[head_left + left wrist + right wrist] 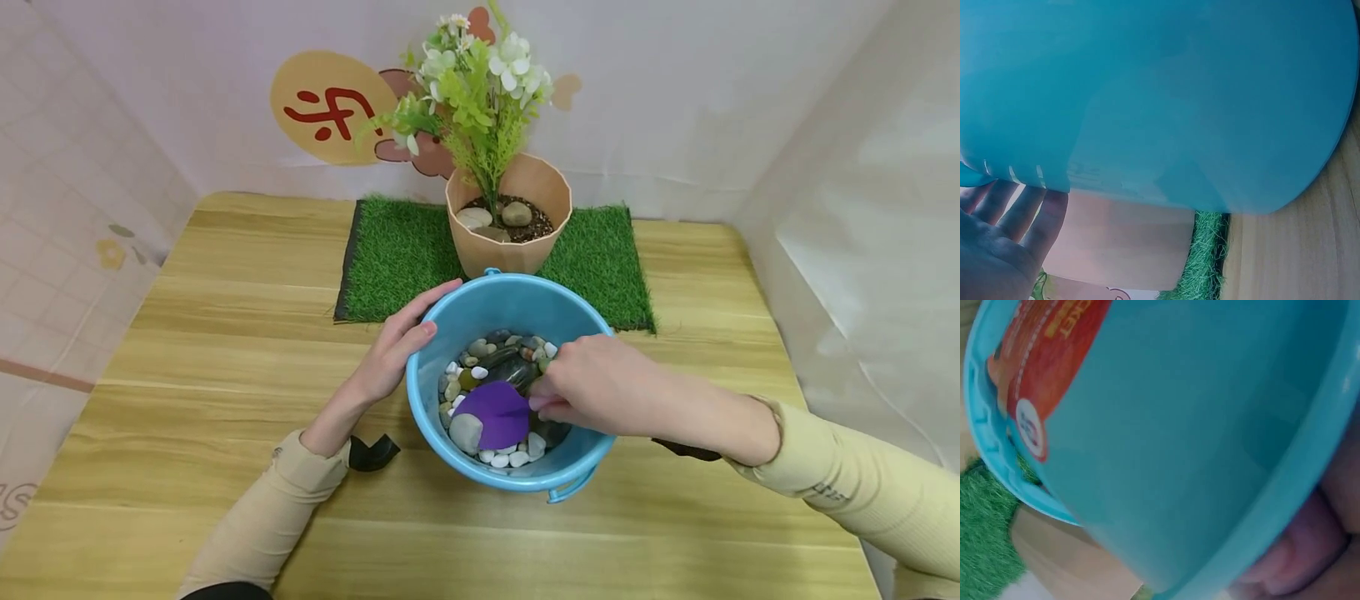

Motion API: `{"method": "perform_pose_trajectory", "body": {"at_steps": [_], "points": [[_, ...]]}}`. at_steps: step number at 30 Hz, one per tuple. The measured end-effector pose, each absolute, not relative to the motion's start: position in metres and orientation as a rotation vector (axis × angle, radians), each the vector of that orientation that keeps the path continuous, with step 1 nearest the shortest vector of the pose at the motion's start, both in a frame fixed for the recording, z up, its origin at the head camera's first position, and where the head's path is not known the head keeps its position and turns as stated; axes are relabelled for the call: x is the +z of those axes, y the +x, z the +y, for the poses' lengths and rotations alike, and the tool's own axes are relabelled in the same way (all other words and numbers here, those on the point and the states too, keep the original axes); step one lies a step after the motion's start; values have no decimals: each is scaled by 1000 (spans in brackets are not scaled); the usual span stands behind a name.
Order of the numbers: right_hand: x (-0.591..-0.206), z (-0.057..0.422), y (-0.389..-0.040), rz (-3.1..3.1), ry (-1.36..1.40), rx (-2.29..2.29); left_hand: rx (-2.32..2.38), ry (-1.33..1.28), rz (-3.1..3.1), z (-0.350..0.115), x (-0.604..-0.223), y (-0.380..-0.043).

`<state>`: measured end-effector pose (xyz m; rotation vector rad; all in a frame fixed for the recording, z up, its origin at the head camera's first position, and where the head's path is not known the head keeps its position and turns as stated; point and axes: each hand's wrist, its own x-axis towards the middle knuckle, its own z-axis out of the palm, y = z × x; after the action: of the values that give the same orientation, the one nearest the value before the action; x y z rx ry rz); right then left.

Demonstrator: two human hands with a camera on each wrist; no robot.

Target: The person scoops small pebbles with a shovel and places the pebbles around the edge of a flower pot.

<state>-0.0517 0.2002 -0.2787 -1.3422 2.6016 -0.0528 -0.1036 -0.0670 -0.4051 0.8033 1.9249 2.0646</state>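
A light blue bucket stands on the table, with many pebbles and larger dark stones inside. Among them lies a flat purple piece, rounded like a shovel blade, with a pale stone at its lower left. My right hand reaches over the bucket's right rim, its curled fingers gripping the purple piece at the right end; the grip itself is partly hidden. My left hand steadies the bucket from the left, fingers extended against its outer wall and thumb at the rim.
Behind the bucket, a beige flowerpot holds white-flowered greenery, soil and stones, standing on a green grass mat. The bucket's handle hangs at the front right. Wooden tabletop surrounds these, with pale walls behind and beside.
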Motion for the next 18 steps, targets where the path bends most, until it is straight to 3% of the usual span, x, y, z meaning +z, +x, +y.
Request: {"method": "perform_pose_trajectory", "body": {"at_steps": [8, 18], "points": [[-282, 206, -63, 2543, -1309, -167, 2072, 835, 1949, -67, -407, -104], [-264, 217, -79, 2446, -1067, -349, 2077, 833, 1935, -67, -405, -103]]}}
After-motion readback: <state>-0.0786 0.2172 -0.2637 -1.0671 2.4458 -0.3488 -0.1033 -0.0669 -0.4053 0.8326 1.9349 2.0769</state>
